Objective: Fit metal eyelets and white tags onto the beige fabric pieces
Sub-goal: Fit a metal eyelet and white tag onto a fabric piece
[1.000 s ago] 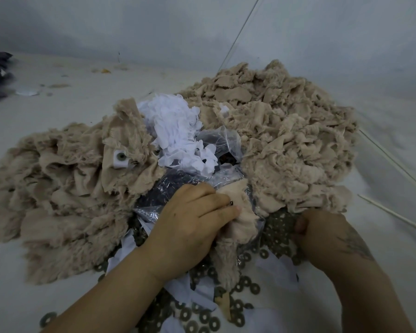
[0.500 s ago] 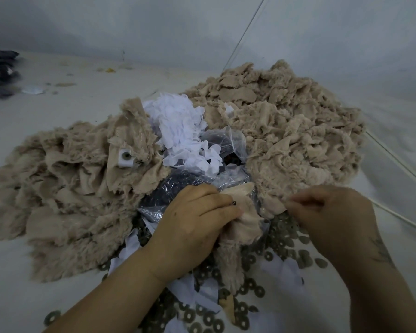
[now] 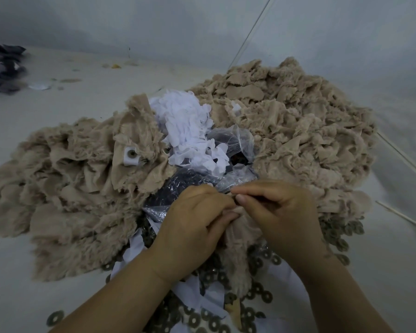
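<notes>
My left hand (image 3: 192,227) grips a beige furry fabric piece (image 3: 240,239) at the bottom centre. My right hand (image 3: 276,217) meets it from the right, thumb and fingers pinching at the fabric's top edge; what sits between them is hidden. Beige fabric pieces lie in two heaps, a left heap (image 3: 77,188) and a right heap (image 3: 298,131). On the left heap rests a finished piece with a white tag and metal eyelet (image 3: 131,156). Loose white tags (image 3: 187,131) are piled between the heaps. Round metal washers (image 3: 257,292) are strewn beneath my hands.
A clear plastic bag of small dark parts (image 3: 178,188) lies just behind my hands. Thin wooden sticks (image 3: 404,215) lie on the right of the white surface. Dark cloth (image 3: 3,66) sits at the far left edge, and a wall rises behind.
My right hand rose from the washers at the lower right and moved left to meet the left hand at the fabric piece. The left hand kept its grip.
</notes>
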{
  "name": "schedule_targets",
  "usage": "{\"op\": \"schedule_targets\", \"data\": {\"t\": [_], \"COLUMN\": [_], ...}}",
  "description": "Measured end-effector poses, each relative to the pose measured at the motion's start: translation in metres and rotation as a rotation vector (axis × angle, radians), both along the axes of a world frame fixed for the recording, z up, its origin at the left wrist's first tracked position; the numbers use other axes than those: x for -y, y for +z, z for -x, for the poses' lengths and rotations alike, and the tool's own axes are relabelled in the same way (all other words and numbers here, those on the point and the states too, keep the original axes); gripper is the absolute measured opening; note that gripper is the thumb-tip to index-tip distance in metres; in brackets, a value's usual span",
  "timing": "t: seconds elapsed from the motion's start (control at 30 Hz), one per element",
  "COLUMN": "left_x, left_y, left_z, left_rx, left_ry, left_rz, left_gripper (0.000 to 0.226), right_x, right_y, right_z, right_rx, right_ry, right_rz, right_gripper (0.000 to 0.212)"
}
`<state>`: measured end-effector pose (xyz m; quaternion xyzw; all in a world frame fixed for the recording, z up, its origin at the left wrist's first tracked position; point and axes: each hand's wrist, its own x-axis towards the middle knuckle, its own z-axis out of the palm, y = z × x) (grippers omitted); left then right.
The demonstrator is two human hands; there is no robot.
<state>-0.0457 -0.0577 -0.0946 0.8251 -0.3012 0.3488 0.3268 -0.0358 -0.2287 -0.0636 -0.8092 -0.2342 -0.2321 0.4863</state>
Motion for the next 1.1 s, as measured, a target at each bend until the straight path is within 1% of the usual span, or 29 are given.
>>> {"op": "schedule_targets", "data": {"t": [0.07, 0.2, 0.33, 0.43, 0.53, 0.57, 0.67, 0.77, 0.9, 1.1], "left_x": [0.001, 0.004, 0.004, 0.003, 0.003, 0.003, 0.001, 0.002, 0.004, 0.007], "left_y": [0.001, 0.002, 0.004, 0.004, 0.005, 0.005, 0.007, 0.004, 0.0, 0.001], "left_z": [0.001, 0.003, 0.001, 0.0, 0.003, 0.003, 0.002, 0.001, 0.0, 0.001], "left_rx": [-0.026, -0.08, -0.032, -0.068, -0.138, -0.16, -0.187, -0.13, -0.014, 0.121], "left_ry": [-0.004, -0.014, -0.022, -0.006, -0.01, -0.01, 0.009, 0.069, 0.09, 0.119], "left_rz": [0.042, 0.119, 0.13, 0.175, 0.232, 0.239, 0.178, 0.072, -0.046, -0.057], "left_gripper": [0.015, 0.014, 0.014, 0.015, 0.016, 0.02, 0.029, 0.027, 0.026, 0.029], "right_x": [0.002, 0.008, 0.006, 0.005, 0.006, 0.007, 0.008, 0.006, 0.005, 0.001], "right_y": [-0.002, -0.007, -0.012, -0.014, -0.013, -0.012, -0.013, -0.015, -0.019, -0.02], "right_z": [-0.001, -0.003, -0.006, -0.006, -0.004, -0.003, -0.002, -0.004, -0.005, -0.005], "right_rx": [0.054, 0.148, 0.15, 0.182, 0.22, 0.225, 0.208, 0.234, 0.234, 0.191], "right_ry": [0.022, 0.024, -0.04, -0.042, 0.009, 0.036, 0.105, 0.072, 0.08, 0.086], "right_rz": [0.016, 0.061, 0.063, 0.071, 0.075, 0.074, 0.072, 0.093, 0.042, 0.021], "right_gripper": [0.018, 0.016, 0.013, 0.013, 0.016, 0.018, 0.022, 0.024, 0.02, 0.017]}}
